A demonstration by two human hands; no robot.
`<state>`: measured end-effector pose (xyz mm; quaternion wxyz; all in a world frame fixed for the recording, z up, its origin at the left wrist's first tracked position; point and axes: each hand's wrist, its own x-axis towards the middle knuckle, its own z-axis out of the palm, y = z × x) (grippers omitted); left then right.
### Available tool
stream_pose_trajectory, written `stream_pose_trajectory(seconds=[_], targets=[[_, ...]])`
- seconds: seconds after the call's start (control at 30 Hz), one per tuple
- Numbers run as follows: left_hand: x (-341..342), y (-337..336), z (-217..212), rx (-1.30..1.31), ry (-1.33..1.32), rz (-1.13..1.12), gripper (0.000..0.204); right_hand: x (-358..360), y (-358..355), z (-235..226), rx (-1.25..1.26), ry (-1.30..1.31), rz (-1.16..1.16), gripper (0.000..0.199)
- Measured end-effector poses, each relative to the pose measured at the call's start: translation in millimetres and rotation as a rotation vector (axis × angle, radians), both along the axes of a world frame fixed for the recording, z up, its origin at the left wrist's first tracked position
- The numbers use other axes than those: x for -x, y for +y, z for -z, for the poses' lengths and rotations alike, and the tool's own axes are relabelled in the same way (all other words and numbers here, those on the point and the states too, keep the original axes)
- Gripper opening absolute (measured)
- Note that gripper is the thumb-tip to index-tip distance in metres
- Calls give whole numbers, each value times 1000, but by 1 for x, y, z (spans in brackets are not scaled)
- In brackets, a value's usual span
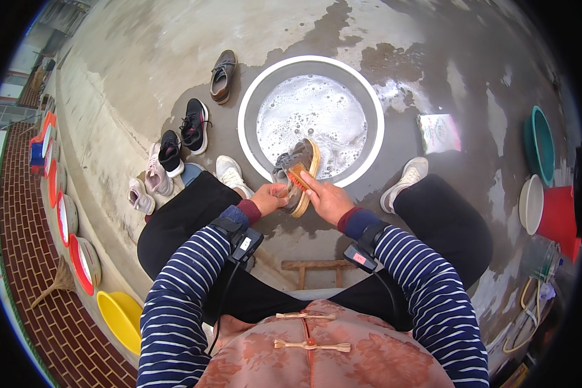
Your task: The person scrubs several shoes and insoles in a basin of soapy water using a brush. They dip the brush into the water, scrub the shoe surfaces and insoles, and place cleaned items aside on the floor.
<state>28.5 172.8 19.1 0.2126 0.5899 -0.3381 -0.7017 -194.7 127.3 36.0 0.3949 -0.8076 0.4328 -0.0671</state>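
Between my hands a dark grey shoe (301, 154) with a tan sole is tilted over the near rim of a wide washbasin (245, 97). My left hand (269, 197) is closed on the near end of the shoe. In my right hand (330, 201) is a scrubbing brush (298, 174) with orange-red bristles, pressed against the shoe. White suds and bubbles (310, 110) cover the water in the basin. My fingertips under the shoe are partly hidden.
Several shoes stand left of the basin, among them a grey shoe (223, 76) and a black sneaker (194, 126). A white-pink packet (439, 133) lies on the wet concrete. Rightward are a green basin (538, 145) and a red bucket (557, 216). A yellow basin (119, 320) leans at left.
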Motion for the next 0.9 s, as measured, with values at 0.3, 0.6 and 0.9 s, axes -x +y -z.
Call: stream_pose_trajectory(seconds=[0.3,0.6,0.9], targets=[[-12,-6,-1,-21,9,9,27,-9,2,-5,-9,-49,-64,51],[-7,-9,11,62,55,107,26,0,-33,27,3,69,65,49],[-10,-3,8,-53,-115,-28,25,4,21,-2,9,-193,-58,54]])
